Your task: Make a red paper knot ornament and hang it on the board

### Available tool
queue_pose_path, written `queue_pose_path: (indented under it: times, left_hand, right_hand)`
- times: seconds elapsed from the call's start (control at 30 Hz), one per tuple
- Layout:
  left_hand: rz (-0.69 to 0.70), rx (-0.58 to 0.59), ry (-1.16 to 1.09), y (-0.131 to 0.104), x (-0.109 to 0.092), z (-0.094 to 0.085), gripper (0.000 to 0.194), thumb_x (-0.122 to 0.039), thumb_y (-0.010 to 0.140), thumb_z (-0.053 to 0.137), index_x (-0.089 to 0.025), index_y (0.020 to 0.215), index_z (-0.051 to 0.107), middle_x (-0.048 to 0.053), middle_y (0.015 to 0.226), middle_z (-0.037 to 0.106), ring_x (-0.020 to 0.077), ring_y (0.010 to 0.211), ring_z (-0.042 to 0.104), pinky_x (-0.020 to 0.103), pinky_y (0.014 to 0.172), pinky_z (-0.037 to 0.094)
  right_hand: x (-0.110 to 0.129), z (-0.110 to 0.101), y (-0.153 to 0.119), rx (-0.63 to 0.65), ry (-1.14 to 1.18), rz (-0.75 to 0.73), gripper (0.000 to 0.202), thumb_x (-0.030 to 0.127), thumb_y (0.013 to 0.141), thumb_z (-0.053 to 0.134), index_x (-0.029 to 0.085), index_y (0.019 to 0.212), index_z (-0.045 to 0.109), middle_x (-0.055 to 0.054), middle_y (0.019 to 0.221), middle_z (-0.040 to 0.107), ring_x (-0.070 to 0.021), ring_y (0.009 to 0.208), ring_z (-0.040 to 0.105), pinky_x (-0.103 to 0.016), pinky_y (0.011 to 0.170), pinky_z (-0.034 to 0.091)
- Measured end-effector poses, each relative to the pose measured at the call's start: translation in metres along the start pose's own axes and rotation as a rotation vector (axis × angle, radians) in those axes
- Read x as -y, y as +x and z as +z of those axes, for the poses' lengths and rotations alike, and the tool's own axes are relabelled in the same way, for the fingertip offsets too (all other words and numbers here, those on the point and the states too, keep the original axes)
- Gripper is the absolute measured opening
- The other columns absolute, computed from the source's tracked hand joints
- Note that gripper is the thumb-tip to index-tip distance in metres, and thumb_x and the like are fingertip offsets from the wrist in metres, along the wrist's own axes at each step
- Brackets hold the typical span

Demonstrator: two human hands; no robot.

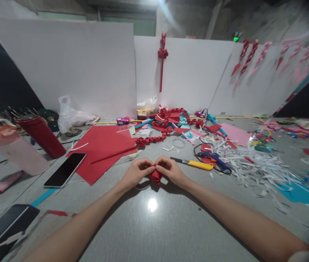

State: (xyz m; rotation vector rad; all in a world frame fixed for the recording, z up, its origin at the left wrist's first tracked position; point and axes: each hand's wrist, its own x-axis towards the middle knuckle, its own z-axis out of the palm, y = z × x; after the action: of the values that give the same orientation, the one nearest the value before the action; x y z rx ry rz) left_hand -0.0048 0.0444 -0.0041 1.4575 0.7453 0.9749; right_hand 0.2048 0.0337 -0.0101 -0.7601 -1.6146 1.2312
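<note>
Between my hands, just above the grey table, is a small folded red paper piece (pixel 156 177). My left hand (pixel 139 171) pinches it from the left, thumb and fingers curled in. From the other side my right hand (pixel 171 170) grips the same piece, its thumb tip close to the left one. The fingers cover part of the paper. Right of my right hand lies a yellow utility knife (pixel 199 165). Behind the hands a red paper chain (pixel 154 139) stretches back to a heap of red paper pieces. A large red paper sheet (pixel 102 145) lies to the left.
A blue glue gun (pixel 216 160) and a pile of white paper strips (pixel 255 163) lie at right. On the left are a phone (pixel 65 170), a red tumbler (pixel 42 136) and a pink cup (pixel 20 149). A red paper ornament (pixel 162 54) hangs on the white board (pixel 195 76).
</note>
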Motion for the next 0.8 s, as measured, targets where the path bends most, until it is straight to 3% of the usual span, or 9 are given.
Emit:
queue_pose_path:
  times: [0.33,0.8]
  left_hand:
    - [-0.044,-0.014,-0.032,-0.0007,0.0051,-0.0043,0.038,-0.05,0.079,0.089,-0.016,0.091,0.076,0.005,0.085,0.075,0.0167,0.076,0.069,0.029,0.074,0.057]
    - [0.009,-0.023,0.023,-0.0036,0.003,0.0002,0.043,-0.054,0.082,0.085,-0.015,0.095,0.073,0.007,0.088,0.075,0.0189,0.079,0.071,0.031,0.075,0.059]
  right_hand:
    - [-0.002,-0.0003,0.0009,-0.043,-0.031,0.013,0.035,0.053,0.09,0.08,0.018,0.089,0.073,-0.002,0.08,0.069,-0.0148,0.071,0.06,-0.027,0.066,0.048]
    - [-0.0032,0.0016,0.0007,-0.091,-0.149,-0.024,0.034,0.052,0.089,0.079,0.018,0.087,0.073,-0.004,0.081,0.072,-0.0167,0.073,0.063,-0.03,0.067,0.053]
